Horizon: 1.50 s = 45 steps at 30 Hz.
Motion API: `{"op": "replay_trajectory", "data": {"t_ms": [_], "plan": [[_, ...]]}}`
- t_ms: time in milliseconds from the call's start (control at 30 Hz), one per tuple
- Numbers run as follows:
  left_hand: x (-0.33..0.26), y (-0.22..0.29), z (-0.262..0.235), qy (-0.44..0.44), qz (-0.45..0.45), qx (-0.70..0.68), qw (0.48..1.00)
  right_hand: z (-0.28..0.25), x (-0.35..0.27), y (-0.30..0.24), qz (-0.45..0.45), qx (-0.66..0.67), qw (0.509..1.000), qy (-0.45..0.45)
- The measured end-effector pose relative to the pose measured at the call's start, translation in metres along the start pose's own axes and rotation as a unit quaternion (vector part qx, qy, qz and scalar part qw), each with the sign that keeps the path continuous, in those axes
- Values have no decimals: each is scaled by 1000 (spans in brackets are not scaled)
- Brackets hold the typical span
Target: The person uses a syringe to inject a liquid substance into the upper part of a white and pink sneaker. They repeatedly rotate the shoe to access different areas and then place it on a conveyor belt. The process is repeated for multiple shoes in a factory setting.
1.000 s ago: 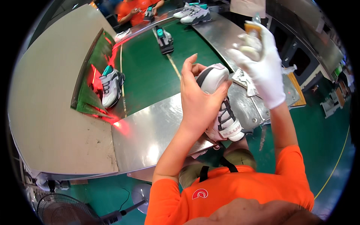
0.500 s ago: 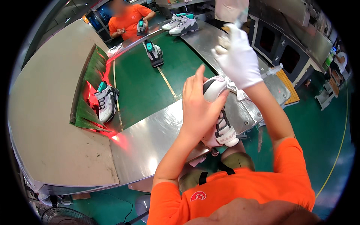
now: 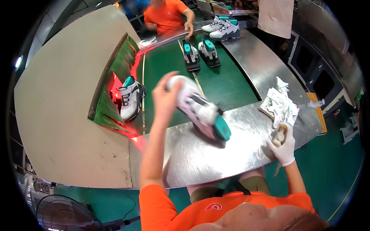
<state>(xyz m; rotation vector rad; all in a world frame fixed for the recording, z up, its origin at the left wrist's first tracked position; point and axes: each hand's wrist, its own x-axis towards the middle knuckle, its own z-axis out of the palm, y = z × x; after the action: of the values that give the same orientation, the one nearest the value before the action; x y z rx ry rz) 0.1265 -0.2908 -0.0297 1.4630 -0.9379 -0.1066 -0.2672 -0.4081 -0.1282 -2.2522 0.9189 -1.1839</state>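
My left hand (image 3: 163,94) grips one end of a white and pale grey sneaker (image 3: 192,103). The shoe is tilted over the edge between the green belt and the metal table, its teal end (image 3: 222,129) pointing down to the right. It is slightly blurred. My right hand (image 3: 284,149), in a white glove, is low at the table's right edge, just below a pile of white cloths (image 3: 280,104). Its fingers are curled around a small brownish thing, mostly hidden, whose kind I cannot make out.
Two sneakers (image 3: 191,57) (image 3: 210,54) stand on the green belt (image 3: 165,57); another (image 3: 132,99) is by the red-lit flap curtain (image 3: 111,84). A pair (image 3: 222,29) sits at the far metal ledge. A co-worker in orange (image 3: 165,17) stands beyond. A fan (image 3: 63,211) is lower left.
The sneaker has swung left and away from my body in my left hand. My gloved right hand has come down beside the cloths. A second shoe now stands mid-belt; the view has shifted.
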Motion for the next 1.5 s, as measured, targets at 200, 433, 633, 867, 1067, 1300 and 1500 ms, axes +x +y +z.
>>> {"op": "replay_trajectory", "data": {"t_ms": [200,433,633,867,1067,1300,1500], "plan": [[37,-166,-144,350,-120,37,928,3,-7,13,67,110,992,-9],[11,-126,-146,64,-275,488,826,-2,-7,8,186,188,964,-24],[105,-57,-22,-45,19,532,846,-1,-5,12,207,218,953,-27],[293,-162,79,-29,-110,453,884,-1,-12,18,234,254,938,-38],[323,-206,91,-129,-236,294,917,-3,-36,36,247,300,921,-36],[249,-146,113,-234,-112,248,933,-1,-30,30,240,258,936,-15],[155,-99,82,-301,-128,160,931,-1,-6,12,217,189,957,-39]]}}
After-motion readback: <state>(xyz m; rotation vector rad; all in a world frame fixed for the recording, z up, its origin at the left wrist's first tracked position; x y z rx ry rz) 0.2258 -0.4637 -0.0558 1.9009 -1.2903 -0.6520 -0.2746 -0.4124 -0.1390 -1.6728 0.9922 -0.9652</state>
